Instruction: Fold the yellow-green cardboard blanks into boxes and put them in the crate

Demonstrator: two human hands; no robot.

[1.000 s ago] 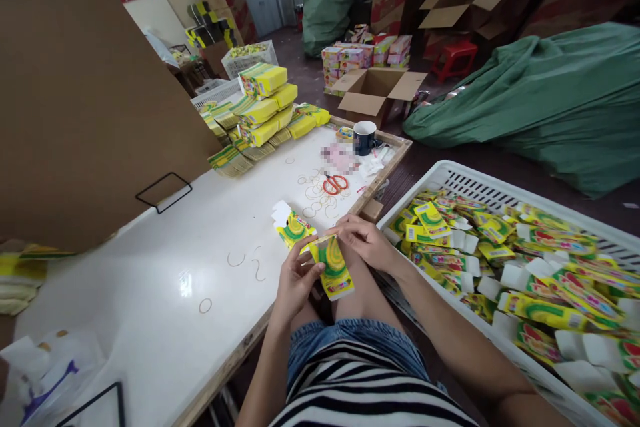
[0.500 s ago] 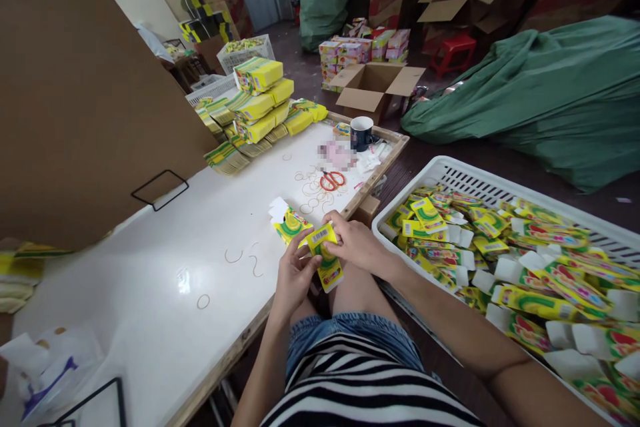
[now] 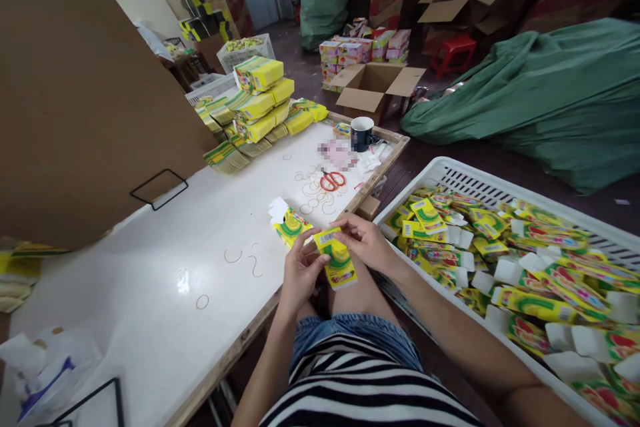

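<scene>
Above my lap, a small yellow-and-green printed carton (image 3: 336, 260) is held in both hands. My left hand (image 3: 301, 270) grips its left edge, with the thumb on the front face. At the top right corner, my right hand (image 3: 367, 241) pinches the carton near its barcode end. Just beyond my left hand, another yellow carton piece (image 3: 289, 221) with white flaps lies on the white table (image 3: 165, 293). To my right, a white plastic basket (image 3: 440, 170) holds many similar cartons, several with open white end flaps.
Orange-handled scissors (image 3: 333, 181) lie among loose rubber bands, near a dark mug (image 3: 361, 135). Bundles of flat yellow cartons (image 3: 260, 107) are stacked at the table's far end. An open cardboard box (image 3: 375, 88) and a green sack (image 3: 540, 100) stand on the floor.
The carton in my hands has shifted slightly right and turned, so more of its front face shows. My right hand has moved a little right along its top edge.
</scene>
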